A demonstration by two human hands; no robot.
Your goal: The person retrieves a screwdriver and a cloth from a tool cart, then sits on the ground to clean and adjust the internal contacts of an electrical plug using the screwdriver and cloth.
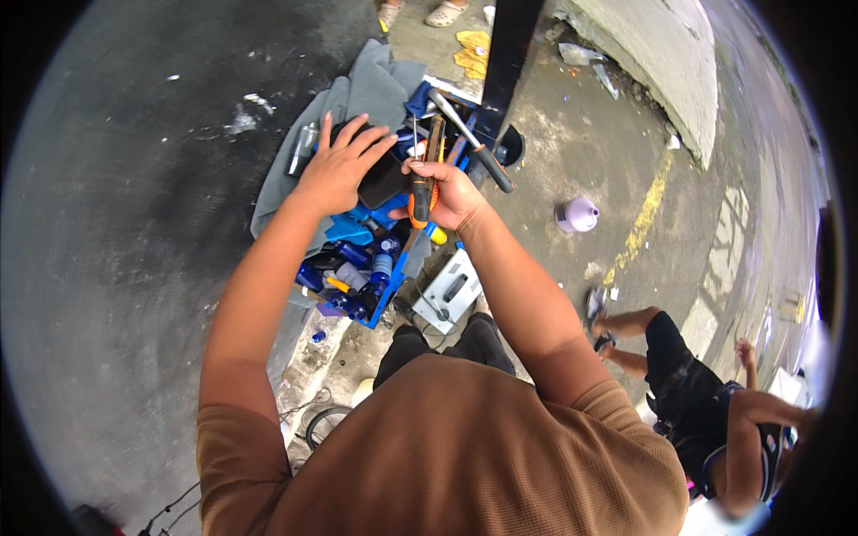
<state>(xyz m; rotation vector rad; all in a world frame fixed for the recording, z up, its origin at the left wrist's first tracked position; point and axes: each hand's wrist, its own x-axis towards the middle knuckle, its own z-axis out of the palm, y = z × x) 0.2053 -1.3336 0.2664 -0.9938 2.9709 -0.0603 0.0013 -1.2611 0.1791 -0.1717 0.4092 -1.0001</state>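
Note:
My left hand [340, 165] rests flat, fingers spread, on a black object [382, 183] lying on top of a blue toolbox [380, 295]. My right hand [454, 195] is closed around a screwdriver with an orange and black handle [420, 201], its thin shaft pointing up and away. Just beyond my right hand lies a hammer [469, 138] with a black grip and a metal head. The toolbox holds several blue and black tools and small bottles.
A grey cloth [362, 94] is draped over the far side of the toolbox. A white case [450, 293] and a lilac funnel-shaped thing [577, 214] sit on the concrete floor. A seated person in dark clothes [688, 384] is at the right. A black post [509, 54] rises behind the toolbox.

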